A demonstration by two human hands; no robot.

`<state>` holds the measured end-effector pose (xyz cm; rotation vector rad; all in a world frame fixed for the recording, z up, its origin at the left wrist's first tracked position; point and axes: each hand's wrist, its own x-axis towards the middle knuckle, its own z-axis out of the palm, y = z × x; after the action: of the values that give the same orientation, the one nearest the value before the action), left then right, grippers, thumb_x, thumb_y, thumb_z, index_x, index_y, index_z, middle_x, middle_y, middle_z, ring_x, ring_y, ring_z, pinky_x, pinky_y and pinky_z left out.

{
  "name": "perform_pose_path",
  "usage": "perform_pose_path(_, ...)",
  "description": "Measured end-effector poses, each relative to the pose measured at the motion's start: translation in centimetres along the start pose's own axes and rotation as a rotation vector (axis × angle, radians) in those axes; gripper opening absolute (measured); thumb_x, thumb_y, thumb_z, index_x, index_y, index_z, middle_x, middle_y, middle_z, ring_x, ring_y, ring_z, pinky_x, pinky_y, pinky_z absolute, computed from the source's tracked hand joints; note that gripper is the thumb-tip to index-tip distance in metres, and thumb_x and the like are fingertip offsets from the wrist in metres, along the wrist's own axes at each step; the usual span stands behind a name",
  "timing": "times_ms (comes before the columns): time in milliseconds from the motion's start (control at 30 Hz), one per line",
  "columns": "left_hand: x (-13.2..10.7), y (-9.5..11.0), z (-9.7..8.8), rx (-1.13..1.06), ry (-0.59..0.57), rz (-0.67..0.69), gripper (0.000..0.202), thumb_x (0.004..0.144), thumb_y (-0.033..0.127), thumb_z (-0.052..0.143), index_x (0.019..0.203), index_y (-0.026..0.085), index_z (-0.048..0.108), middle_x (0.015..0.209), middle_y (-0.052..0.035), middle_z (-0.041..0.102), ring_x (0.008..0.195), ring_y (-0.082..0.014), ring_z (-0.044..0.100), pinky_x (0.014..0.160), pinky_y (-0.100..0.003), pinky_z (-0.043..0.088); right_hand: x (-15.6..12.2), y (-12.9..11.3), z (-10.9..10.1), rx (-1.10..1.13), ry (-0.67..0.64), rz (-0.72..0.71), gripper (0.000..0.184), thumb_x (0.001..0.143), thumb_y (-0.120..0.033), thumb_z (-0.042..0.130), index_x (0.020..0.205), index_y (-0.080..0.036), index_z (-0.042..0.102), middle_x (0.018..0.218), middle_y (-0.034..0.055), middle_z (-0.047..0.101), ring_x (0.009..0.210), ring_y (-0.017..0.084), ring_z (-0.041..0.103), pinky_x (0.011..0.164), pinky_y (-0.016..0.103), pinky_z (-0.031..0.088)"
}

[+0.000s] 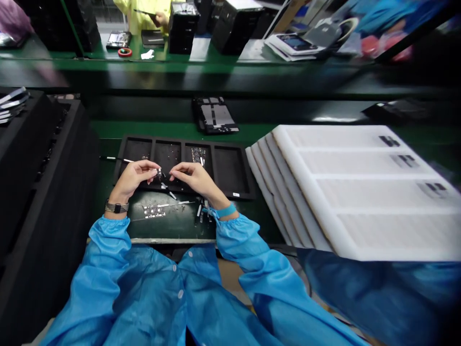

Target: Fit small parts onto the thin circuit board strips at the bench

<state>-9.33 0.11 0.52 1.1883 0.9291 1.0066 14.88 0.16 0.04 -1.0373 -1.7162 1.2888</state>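
Note:
My left hand [134, 179] pinches a small flex cable [163, 184] with a little circuit board at its upper end; its dark strip hangs down towards the bench. Close by on the right, my right hand [194, 179] has thumb and forefinger pressed together, and whatever is between them is too small to make out. Both hands are over the front edge of a black foam tray [235, 190] with several compartments. One compartment holds small circuit boards [198, 154]. In front of the tray lies a panel of small boards [154, 211], and more dark strips [203, 211] lie by my right wrist.
Tall black foam trays [68, 158] stand on the left. White foam trays [309, 192] are stacked on the right. An opened flat device [215, 115] lies behind the black tray. On the raised shelf are black stacks [183, 29] and red tape [125, 52]; co-workers are beyond.

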Motion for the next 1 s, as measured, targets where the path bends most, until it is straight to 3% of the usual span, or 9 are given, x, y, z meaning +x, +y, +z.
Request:
perform_pose_path(300,-0.1,-0.1,1.0,0.089,-0.066,-0.068,0.024,0.075,0.032,0.089,0.092,0.017,0.083,0.073,-0.0035,0.071,0.06,-0.0126,0.058,0.058,-0.025,0.046,-0.9,0.5,-0.5,0.06,0.0,0.023,0.028,0.086,-0.047,0.081,0.087,-0.019,0.081,0.088,0.0054,0.081,0.081,0.02,0.071,0.078,0.034,0.055)
perform_pose_path(567,0.0,-0.3,1.7,0.119,-0.105,-0.107,0.024,0.075,0.032,0.089,0.092,0.016,0.083,0.075,-0.0043,0.072,0.062,-0.0133,0.059,0.059,-0.026,0.047,-1.4,0.1,0.0,-0.01,-0.037,0.004,0.016,0.088,-0.035,0.075,0.087,-0.019,0.079,0.089,0.004,0.08,0.084,0.02,0.071,0.081,0.033,0.055)
perform_pose_path(867,0.0,-0.4,2.0,0.113,-0.099,-0.104,0.025,0.073,0.031,0.091,0.089,0.015,0.08,0.069,-0.0029,0.07,0.062,-0.0138,0.062,0.059,-0.025,0.048,-1.7,-0.1,0.2,-0.128,-0.039,-0.038,0.011,0.089,-0.029,0.073,0.087,-0.021,0.079,0.09,0.0038,0.08,0.087,0.022,0.072,0.087,0.035,0.054)
perform_pose_path(1000,-0.2,0.0,2.1,0.06,-0.042,-0.057,0.027,0.072,0.032,0.092,0.088,0.015,0.079,0.073,-0.0035,0.071,0.063,-0.0137,0.063,0.059,-0.025,0.049,-1.9,-0.8,0.0,-0.099,-0.027,-0.049,0.012,0.09,-0.031,0.072,0.086,-0.021,0.078,0.089,0.0037,0.08,0.086,0.022,0.072,0.087,0.035,0.055)
